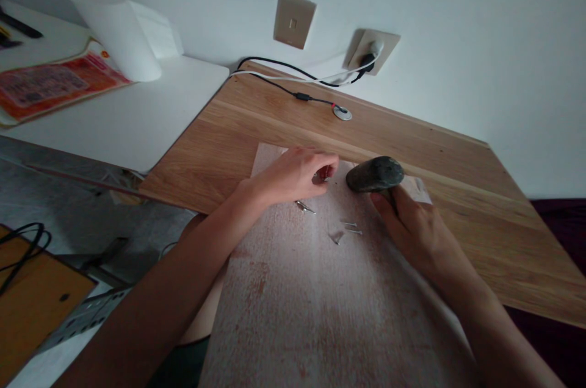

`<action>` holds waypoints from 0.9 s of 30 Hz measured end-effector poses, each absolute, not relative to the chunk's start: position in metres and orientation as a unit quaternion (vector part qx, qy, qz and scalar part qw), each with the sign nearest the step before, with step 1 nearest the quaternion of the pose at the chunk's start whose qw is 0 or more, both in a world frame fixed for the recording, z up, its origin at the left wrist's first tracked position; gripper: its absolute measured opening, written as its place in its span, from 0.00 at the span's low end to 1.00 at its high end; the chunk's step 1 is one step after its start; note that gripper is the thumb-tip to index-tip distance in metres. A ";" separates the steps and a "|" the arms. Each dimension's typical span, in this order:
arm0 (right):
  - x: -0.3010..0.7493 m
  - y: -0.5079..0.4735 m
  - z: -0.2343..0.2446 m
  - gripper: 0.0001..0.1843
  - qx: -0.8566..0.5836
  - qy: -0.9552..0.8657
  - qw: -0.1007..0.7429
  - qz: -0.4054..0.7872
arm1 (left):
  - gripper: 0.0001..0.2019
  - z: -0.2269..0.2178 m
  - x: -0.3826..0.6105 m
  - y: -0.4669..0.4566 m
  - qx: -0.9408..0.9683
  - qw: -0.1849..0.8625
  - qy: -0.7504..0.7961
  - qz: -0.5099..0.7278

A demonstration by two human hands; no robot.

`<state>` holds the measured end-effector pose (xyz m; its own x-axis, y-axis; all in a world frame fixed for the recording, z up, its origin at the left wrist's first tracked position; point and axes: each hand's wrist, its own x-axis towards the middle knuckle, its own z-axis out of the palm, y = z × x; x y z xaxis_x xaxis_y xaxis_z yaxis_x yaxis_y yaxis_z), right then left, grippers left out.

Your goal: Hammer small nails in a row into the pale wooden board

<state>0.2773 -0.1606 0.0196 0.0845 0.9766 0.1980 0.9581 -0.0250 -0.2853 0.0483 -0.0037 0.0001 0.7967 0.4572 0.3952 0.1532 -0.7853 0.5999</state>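
On the white tabletop (183,101), to the left, lies an orange packet (50,83); its content cannot be told. Just beside it is a white roll (119,34), near the wall-side edge. Along the far edge of the wooden tabletop (458,235) run a black cable (303,97) and a white cable (274,77). A pale board (320,315) extends across this tabletop's near edge. Loose nails (354,232) lie on the board between the two arms, two of them crosswise, nearly parallel. The right hand (414,223) has its grip closed around the mallet (373,174), above the board's far part; its dark head has the long axis sideways. The left hand (297,174) has curled fingers near the board's far left corner; what its grip pinches, one cannot tell.
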 end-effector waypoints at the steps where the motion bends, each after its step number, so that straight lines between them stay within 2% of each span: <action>1: 0.277 -0.161 0.020 0.21 -0.716 -0.675 0.174 0.027 | 0.07 0.000 0.049 -0.003 0.906 0.280 0.167 0.271; 18: 0.274 -0.160 0.024 0.22 -0.732 -0.657 0.171 0.058 | 0.07 -0.005 0.051 -0.001 0.905 0.286 0.154 0.276; 27: 0.275 -0.160 0.022 0.19 -0.718 -0.672 0.181 0.034 | 0.08 -0.003 0.050 -0.002 0.898 0.303 0.158 0.279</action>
<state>0.2751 -0.1602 0.0215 0.0958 0.9763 0.1942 0.9518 -0.0327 -0.3051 0.0497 -0.0020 -0.0033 0.7949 0.4518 0.4049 0.1146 -0.7671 0.6312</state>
